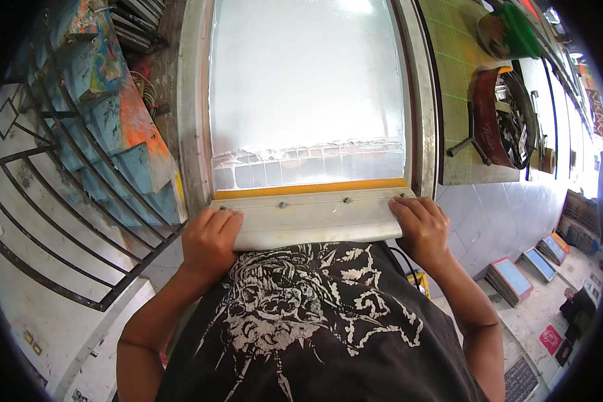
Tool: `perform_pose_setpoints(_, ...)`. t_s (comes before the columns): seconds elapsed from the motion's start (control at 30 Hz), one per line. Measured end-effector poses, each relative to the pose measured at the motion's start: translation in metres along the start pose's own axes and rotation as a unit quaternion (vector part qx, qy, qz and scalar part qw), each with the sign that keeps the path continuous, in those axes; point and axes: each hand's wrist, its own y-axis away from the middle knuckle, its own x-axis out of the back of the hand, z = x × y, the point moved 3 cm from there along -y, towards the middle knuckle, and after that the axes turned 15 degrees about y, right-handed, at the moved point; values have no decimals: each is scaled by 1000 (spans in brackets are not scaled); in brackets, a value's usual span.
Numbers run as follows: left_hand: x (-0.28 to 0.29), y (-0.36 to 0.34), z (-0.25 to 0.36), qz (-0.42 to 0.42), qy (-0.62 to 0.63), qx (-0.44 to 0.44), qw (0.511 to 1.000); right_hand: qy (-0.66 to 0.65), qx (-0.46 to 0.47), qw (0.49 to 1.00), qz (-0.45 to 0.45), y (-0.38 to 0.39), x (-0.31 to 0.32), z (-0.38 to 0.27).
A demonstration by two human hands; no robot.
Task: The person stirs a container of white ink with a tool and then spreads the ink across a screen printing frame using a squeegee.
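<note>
Both my hands grip a wide screen-printing squeegee (315,218) with a pale metal handle and a yellow blade. My left hand (210,242) is closed around its left end, and my right hand (423,228) around its right end. Beneath the blade lies a printing screen (308,87) in a long metal frame (195,87); the squeegee is at the near end of it. The mesh looks whitish and glossy. A ragged band of wet-looking ink (301,153) crosses it a little beyond the blade, with tile-like lines showing through in front. My fingertips under the handle are hidden.
On the right, a green gridded board (449,80) carries a dark red tin (487,117) full of tools and a green-and-brown container (519,30). A black metal railing (60,258) and paint-splashed blue blocks (110,144) stand at left. Small framed screens (512,278) rest lower right.
</note>
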Motion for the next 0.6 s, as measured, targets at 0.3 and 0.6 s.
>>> perform_pose_setpoints(0.3,17,-42,-33,8,31,41,999,-32,-25,998,-41,-58,0,32)
perform_pose_setpoints(0.6,41,-35,-10,-7,39,42,998,-16,-28,998,-55,-48,31,27)
